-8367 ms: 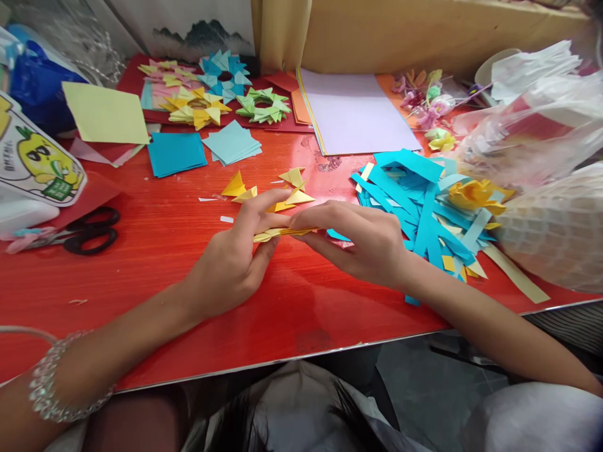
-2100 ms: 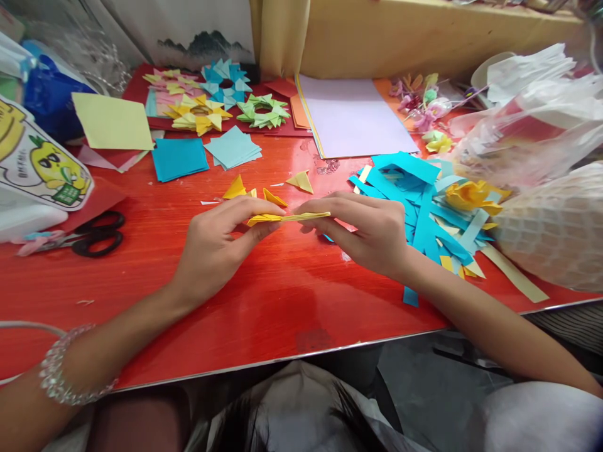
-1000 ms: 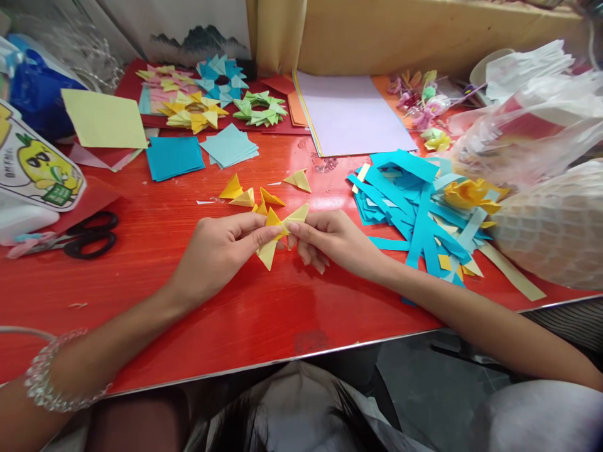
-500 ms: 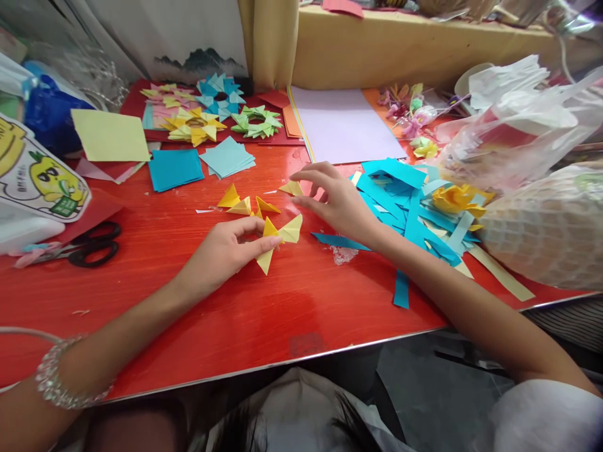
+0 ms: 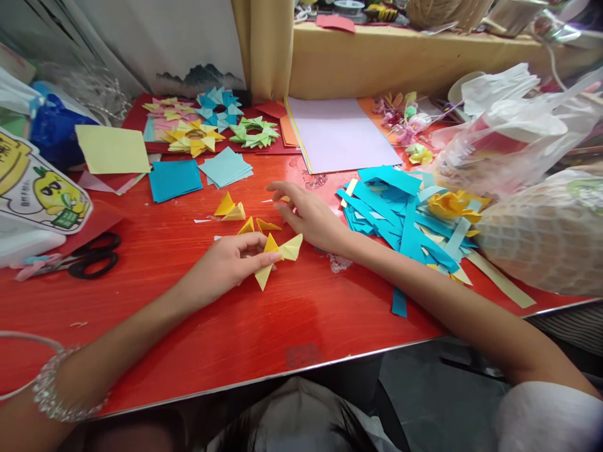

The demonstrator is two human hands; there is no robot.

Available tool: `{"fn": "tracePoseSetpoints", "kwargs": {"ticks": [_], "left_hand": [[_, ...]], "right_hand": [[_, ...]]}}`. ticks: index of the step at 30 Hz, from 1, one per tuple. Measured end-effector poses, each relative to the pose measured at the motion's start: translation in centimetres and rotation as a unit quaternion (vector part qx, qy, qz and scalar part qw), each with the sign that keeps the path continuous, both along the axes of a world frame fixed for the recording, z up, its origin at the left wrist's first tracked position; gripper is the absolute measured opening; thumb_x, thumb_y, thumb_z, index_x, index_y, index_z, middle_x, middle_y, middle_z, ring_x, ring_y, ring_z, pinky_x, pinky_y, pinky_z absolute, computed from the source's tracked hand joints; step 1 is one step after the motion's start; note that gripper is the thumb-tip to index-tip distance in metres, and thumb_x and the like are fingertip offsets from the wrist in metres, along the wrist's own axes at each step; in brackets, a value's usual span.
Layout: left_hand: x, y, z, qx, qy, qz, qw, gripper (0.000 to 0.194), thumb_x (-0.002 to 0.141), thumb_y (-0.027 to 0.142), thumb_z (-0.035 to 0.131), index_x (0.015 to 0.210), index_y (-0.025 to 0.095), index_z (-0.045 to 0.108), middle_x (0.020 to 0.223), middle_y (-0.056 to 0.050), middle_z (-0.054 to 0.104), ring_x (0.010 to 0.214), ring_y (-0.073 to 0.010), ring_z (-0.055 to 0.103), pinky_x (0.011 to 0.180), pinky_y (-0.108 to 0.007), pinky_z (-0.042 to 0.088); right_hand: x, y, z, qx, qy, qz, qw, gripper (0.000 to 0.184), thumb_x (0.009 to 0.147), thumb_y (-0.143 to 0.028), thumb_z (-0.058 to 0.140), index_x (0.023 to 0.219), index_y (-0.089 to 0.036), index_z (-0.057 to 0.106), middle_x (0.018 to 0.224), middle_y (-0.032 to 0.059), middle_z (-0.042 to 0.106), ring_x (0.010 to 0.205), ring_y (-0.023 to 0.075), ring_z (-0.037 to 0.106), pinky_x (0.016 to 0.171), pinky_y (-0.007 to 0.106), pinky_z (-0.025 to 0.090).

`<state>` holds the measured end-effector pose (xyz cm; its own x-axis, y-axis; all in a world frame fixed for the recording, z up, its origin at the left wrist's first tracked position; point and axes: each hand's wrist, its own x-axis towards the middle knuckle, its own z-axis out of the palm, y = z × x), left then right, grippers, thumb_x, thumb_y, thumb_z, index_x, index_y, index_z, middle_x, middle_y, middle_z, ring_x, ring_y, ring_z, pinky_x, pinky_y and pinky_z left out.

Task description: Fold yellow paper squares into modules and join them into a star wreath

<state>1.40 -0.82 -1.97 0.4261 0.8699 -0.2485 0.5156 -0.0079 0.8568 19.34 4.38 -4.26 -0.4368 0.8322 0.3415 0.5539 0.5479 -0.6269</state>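
Observation:
My left hand [image 5: 235,257] is closed on folded yellow paper pieces [image 5: 291,248], deep yellow and pale yellow fitted together with points sticking out. The thumb presses on their middle, just above the table. My right hand [image 5: 308,216] hovers beyond it with fingers apart and slightly bent. A bit of a folded pale yellow piece [image 5: 284,199] shows between its fingers, mostly hidden. Left of that hand lie loose folded pieces: a deep yellow one [image 5: 225,204], a pale one [image 5: 234,213] and another deep yellow one [image 5: 267,225].
Blue paper strips [image 5: 396,213] are heaped at the right, beside a net-covered bundle [image 5: 541,232]. Stacks of blue squares [image 5: 175,181] and pale blue squares [image 5: 227,168] lie behind. Finished paper rings, like a green one [image 5: 254,132], sit farther back. Scissors [image 5: 94,254] lie left.
My right hand has shifted left and nearer over the small pale piece, its fingers covering more of it. My left hand keeps hold of the joined pieces. The view has tilted slightly up.

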Motion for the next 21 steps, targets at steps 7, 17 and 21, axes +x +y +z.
{"fn": "tracePoseSetpoints", "kwargs": {"ticks": [7, 17, 21], "left_hand": [[-0.2, -0.3, 0.2, 0.059, 0.071, -0.06, 0.994, 0.037, 0.081, 0.05, 0.054, 0.063, 0.017, 0.053, 0.053, 0.006, 0.037, 0.05, -0.0079, 0.032, 0.046, -0.022, 0.025], [-0.4, -0.5, 0.7, 0.044, 0.051, -0.144, 0.987, 0.032, 0.085, 0.044, 0.052, 0.07, 0.017, 0.058, 0.06, 0.004, 0.048, 0.056, -0.0085, 0.039, 0.051, -0.021, 0.03], [-0.5, -0.4, 0.4, 0.035, 0.033, -0.086, 0.995, 0.032, 0.082, 0.046, 0.055, 0.068, 0.017, 0.056, 0.057, 0.006, 0.043, 0.052, -0.0072, 0.036, 0.047, -0.021, 0.027]], "right_hand": [[-1.5, -0.6, 1.7, -0.052, -0.08, 0.05, 0.994, 0.057, 0.082, -0.05, 0.056, 0.121, -0.008, 0.05, 0.119, 0.0154, 0.054, 0.1, 0.0232, 0.053, 0.078, 0.034, 0.043], [-0.9, -0.4, 2.4, -0.116, -0.078, 0.088, 0.986, 0.011, 0.084, -0.02, 0.053, 0.08, -0.012, 0.058, 0.076, 0.0042, 0.06, 0.068, 0.0119, 0.052, 0.062, 0.025, 0.038], [0.3, -0.7, 1.7, -0.216, 0.035, 0.088, 0.972, 0.01, 0.084, -0.017, 0.05, 0.092, -0.013, 0.056, 0.08, 0.0029, 0.06, 0.067, 0.0105, 0.057, 0.064, 0.026, 0.045]]}}
